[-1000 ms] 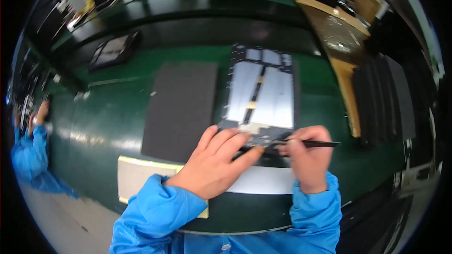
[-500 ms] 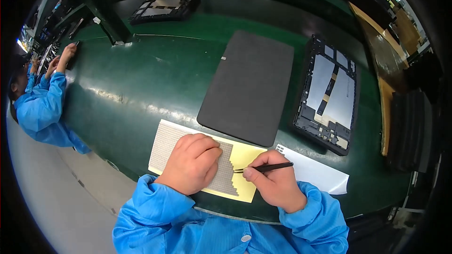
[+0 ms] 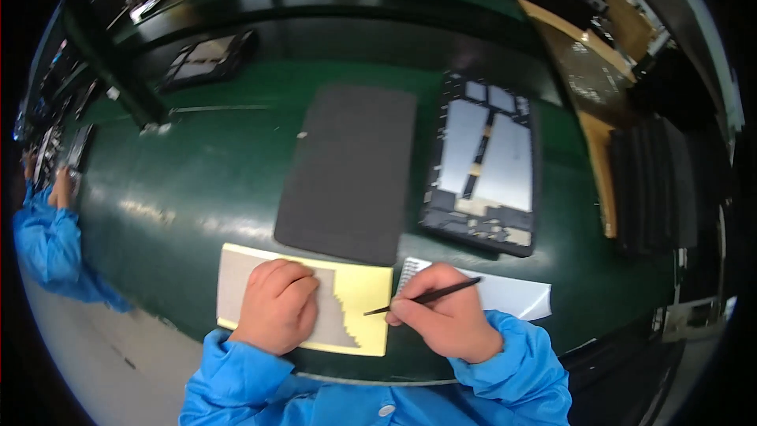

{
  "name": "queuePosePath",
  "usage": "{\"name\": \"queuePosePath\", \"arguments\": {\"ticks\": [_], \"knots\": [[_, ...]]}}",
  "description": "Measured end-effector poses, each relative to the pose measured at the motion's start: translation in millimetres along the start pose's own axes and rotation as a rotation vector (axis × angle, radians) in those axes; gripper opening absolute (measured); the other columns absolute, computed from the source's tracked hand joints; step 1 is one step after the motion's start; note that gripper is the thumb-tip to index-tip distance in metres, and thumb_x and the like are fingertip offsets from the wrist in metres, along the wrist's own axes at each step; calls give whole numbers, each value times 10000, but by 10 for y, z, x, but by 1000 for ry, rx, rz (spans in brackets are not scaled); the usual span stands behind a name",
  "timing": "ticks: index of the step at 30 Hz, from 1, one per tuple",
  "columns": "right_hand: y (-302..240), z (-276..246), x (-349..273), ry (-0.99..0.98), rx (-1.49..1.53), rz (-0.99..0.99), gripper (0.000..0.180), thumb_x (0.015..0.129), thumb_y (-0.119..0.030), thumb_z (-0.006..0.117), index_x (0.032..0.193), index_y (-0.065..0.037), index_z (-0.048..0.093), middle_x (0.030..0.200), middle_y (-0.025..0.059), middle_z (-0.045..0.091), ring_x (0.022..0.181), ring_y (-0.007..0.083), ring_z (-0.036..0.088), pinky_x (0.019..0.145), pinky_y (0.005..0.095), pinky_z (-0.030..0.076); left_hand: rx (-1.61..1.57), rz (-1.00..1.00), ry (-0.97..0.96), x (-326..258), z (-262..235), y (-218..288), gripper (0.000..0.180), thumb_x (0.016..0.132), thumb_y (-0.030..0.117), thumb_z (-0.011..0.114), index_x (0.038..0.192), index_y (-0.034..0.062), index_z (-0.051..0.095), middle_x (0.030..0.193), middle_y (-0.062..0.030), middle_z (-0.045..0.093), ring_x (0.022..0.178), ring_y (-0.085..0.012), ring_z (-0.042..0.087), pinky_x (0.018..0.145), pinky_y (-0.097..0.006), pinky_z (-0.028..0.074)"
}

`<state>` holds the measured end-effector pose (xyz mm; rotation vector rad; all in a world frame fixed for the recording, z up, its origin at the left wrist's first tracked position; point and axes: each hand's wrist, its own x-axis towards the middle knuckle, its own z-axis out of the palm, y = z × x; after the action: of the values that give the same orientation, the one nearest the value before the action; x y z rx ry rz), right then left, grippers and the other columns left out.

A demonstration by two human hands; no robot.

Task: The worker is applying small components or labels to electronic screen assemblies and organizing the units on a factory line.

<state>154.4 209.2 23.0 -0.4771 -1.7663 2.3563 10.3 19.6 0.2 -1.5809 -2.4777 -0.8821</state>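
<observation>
My left hand [image 3: 277,306] rests on a yellow backing sheet [image 3: 372,292], its fingers curled in a closed shape; whatever may be under or inside them is hidden. Small grey stickers [image 3: 341,327] in tight rows cover most of that sheet and end in a stepped edge. Pinched in my right hand [image 3: 448,312] is a pair of black tweezers [image 3: 446,290]. Its tips are over the bare yellow strip, just right of the stickers; whether they grip a piece is too small to tell. Partly behind my right hand lies a white sheet [image 3: 512,296] with small dark squares at its left end.
A dark grey flat panel [image 3: 347,173] lies beyond the yellow sheet. Right of it is an opened tablet-like device [image 3: 505,154]; another [image 3: 206,59] sits far left near a green post [image 3: 110,63]. Dark panels [image 3: 650,181] stand at right. A co-worker's blue sleeve [image 3: 49,248] shows at left.
The view has swung, shifting most things left. My right hand has drawn the tweezer tips rightward off the stickers' stepped edge. My left hand stays on the sheet. The co-worker's hands are lower.
</observation>
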Motion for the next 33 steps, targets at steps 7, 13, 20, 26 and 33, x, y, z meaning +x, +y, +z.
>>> {"name": "queuePosePath", "arguments": {"ticks": [7,13,20,26,33], "knots": [[-463,-797,77,381,-160,-280,147,829,8,633,868,-3,492,784,94,599,710,122,604,639,257,514,87,99,-36,312,-66,255,163,650,7,662,806,32,620,895,-115,608,884,-305,575,808,-410,469],[-493,-848,128,300,-219,-236,135,847,-10,625,870,4,492,771,76,582,687,104,589,592,235,494,-6,427,30,944,47,626,207,649,29,653,851,29,612,990,-107,611,987,-291,580,889,-428,460],[-459,-867,147,314,-205,-233,147,848,-24,635,870,7,493,761,65,578,675,97,583,581,229,489,-176,398,-29,1151,440,658,236,686,11,658,918,26,615,1029,-106,604,1036,-298,568,913,-424,455],[-446,-915,146,291,-236,-230,133,834,34,612,859,12,484,791,101,588,687,127,610,603,246,530,-187,394,-45,1195,537,652,355,641,6,692,987,20,610,1017,-110,582,1000,-305,556,869,-405,480],[-484,-932,121,216,-223,-198,145,828,28,628,853,2,488,793,98,595,676,112,596,584,232,502,-98,384,-75,1214,565,728,372,681,-4,618,1048,57,619,968,-78,545,978,-270,541,806,-389,497]]}}
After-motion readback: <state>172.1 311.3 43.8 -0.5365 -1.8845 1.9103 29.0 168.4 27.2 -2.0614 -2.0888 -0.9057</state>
